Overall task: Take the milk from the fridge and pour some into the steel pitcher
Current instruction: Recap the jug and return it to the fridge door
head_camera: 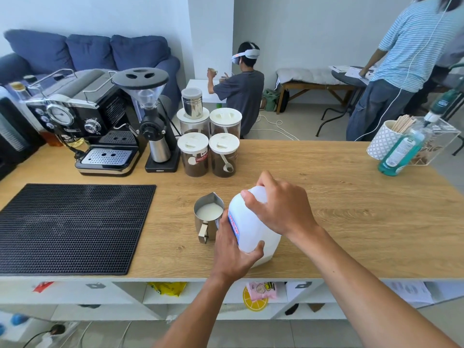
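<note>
The big white plastic milk jug is stood on the pale wooden table, touching the small shiny steel pitcher, which already has white milk inside. The jug's side is wrapped by the left hand. Its top is covered by the right hand, fingers curled tight; the cap is hidden, so closing is only a guess. The smooth, rounded jug should be held firm while the top is turned, and the pitcher should not be bumped.
</note>
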